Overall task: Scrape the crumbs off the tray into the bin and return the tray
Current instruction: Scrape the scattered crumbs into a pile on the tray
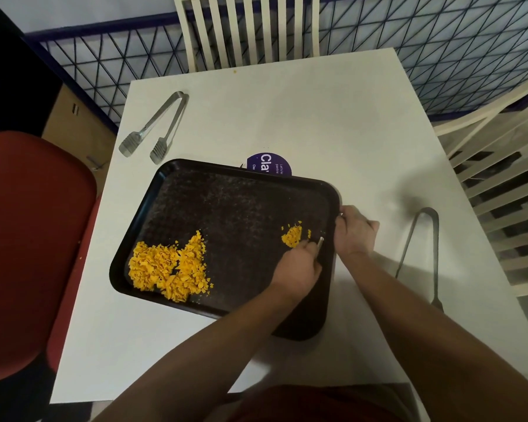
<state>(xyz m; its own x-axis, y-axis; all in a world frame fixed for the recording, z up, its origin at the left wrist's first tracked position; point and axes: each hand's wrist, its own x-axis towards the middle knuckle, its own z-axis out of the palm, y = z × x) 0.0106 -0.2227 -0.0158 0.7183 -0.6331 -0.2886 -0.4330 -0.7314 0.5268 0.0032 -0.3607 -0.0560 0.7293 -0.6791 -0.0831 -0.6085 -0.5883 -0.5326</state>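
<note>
A black tray (226, 208) lies at an angle on the white table (332, 117). A large heap of yellow crumbs (168, 269) sits in its near-left corner, and a small heap of crumbs (292, 236) lies near its right side. My left hand (296, 266) grips a slim metal tool (320, 241) whose tip is next to the small heap. My right hand (354, 233) grips the tray's right rim. No bin is in view.
Metal tongs (156, 129) lie at the table's back left, and a second pair of tongs (424, 248) lies on the right. A purple round label (268, 164) shows behind the tray. A red chair (28, 239) stands left, white chairs (247, 28) behind and right.
</note>
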